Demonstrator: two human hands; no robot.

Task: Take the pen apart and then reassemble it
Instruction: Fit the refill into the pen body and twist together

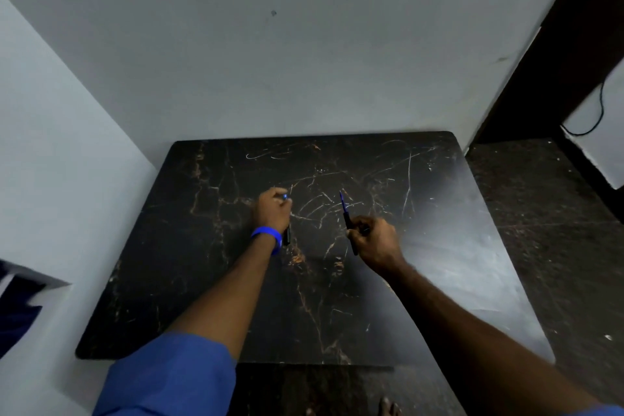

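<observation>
My left hand (273,210) is closed around a dark pen barrel (287,236), whose lower end sticks out below the palm by my blue wristband; a small blue part (285,196) shows at the fingertips. My right hand (373,240) grips a thin black pen piece with a blue refill tip (343,204) pointing up and away. The two hands are apart, above the middle of the black marble-patterned table (439,246). How the pieces end inside each fist is hidden.
The table stands against a pale wall, its left edge near a second wall. To the right lies dark patterned floor, with a dark door frame and a black cable (597,111) beyond. My bare foot (388,407) shows under the front edge.
</observation>
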